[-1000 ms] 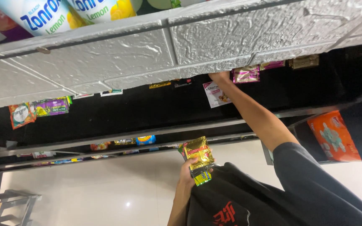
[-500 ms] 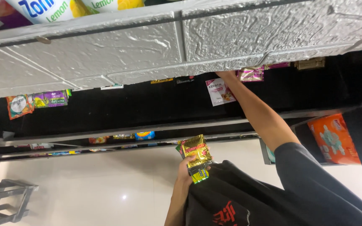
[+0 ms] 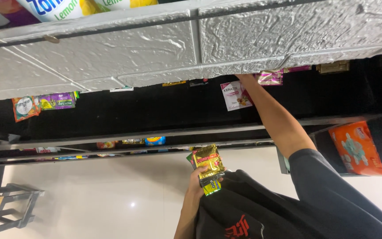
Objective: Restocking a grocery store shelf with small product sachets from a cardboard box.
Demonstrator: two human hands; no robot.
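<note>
1. My left hand is clenched around a small stack of sachets, gold on top with a yellow-green one beneath, held just above my dark shirt.
2. My right arm stretches up to the white textured shelf; my right hand is at the shelf's lower edge, mostly hidden, so I cannot tell whether it is closed on anything.
3. A white hanging sachet dangles just beside that hand, a pink sachet on its other side.
4. An orange pack sits at the right edge on a lower dark shelf.
5. More sachets hang near the shelf's left end.
</note>
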